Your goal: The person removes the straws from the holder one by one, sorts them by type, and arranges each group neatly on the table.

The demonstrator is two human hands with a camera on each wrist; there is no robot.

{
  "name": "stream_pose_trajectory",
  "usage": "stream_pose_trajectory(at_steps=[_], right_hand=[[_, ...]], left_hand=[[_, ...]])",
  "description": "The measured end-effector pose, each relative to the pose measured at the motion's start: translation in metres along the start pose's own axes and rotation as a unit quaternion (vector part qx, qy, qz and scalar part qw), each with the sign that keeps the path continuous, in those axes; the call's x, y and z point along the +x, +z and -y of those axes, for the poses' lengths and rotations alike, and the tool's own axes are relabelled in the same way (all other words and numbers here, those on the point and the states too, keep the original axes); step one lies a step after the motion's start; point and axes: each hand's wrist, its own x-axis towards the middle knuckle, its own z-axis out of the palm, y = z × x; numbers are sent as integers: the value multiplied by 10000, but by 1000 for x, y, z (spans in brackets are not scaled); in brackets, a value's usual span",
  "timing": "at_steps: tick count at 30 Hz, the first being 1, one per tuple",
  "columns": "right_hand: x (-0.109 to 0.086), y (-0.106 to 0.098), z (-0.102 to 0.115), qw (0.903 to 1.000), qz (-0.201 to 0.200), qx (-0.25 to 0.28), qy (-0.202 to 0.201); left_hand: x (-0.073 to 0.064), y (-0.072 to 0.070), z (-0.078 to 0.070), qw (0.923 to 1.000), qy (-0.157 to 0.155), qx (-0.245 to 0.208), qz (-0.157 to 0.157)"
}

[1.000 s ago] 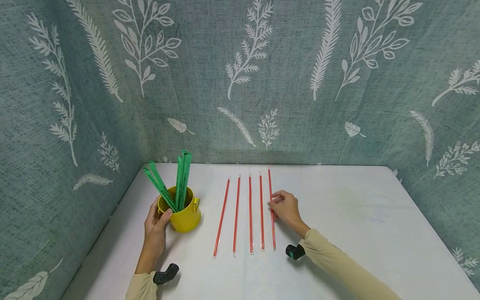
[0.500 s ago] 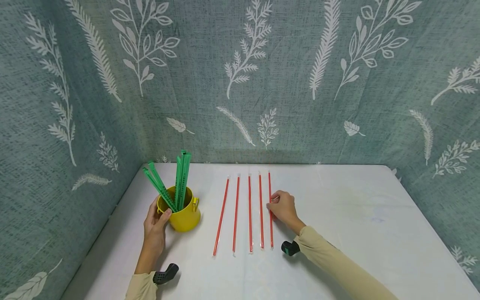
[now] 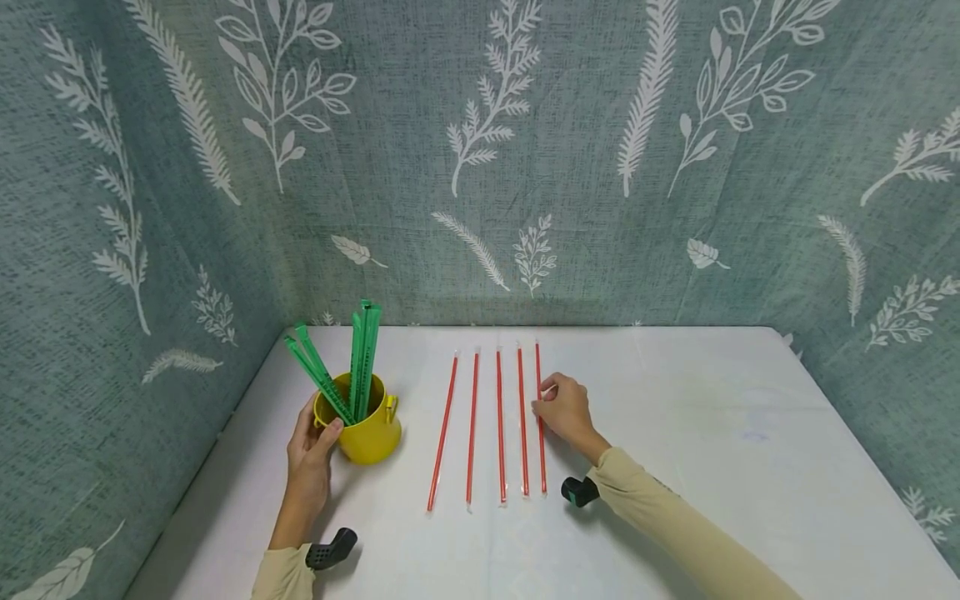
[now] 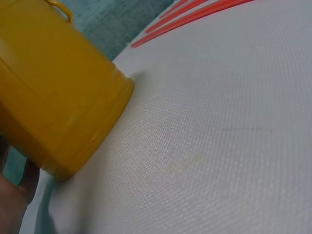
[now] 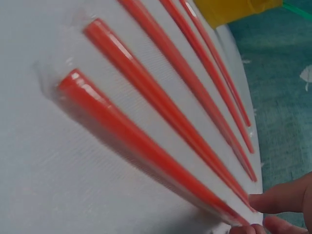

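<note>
While the left hand [image 3: 311, 467] has its fingers curled round a yellow cup [image 3: 369, 442] near the left edge of the worktop [image 3: 675, 383], thumb over the rim, the right hand [image 3: 567, 410] is over at the rightmost red straw [image 3: 542, 458]. That straw lies lengthwise, its far end close to the worktop's far edge. Fingertips are right at it, but the right wrist view shows the thumb a little apart from the others, so I can't tell if they're actually pinching.

As for what's around: four other red straws [image 3: 501, 425] lie side by side between the cup and that one, leftmost slanting a bit, with clear wrapper ends showing. The cup has a bunch of green sticks [image 3: 365, 362] poking out, some leaning left. In the way, the right hand hides a bit of the straw and the right sleeve [image 3: 667, 512] cuts across the worktop's near right part. There's a black wrist camera [image 3: 330, 551] on the left arm and another on the right. A teal leaf-print cloth [image 3: 420, 167] hangs behind the far edge.

Compared with a second ago, the rightmost straw's near end sits slightly closer to its neighbour, and the right hand has shifted a touch left with it. Cup looks the same.

Writing-wise, just small dark print on the green sticks, too tiny to read.
</note>
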Motion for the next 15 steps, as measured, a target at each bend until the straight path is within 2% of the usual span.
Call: stream_pose_trajectory(at_steps=[9,15], right_hand=[[6,-2,11,9987,-20,234,-449],[13,-7,27,9969,123,574,-526]], left_hand=[[-2,0,-3,9999,7,122,-5],[-2,2,-2,9999,11,109,44]])
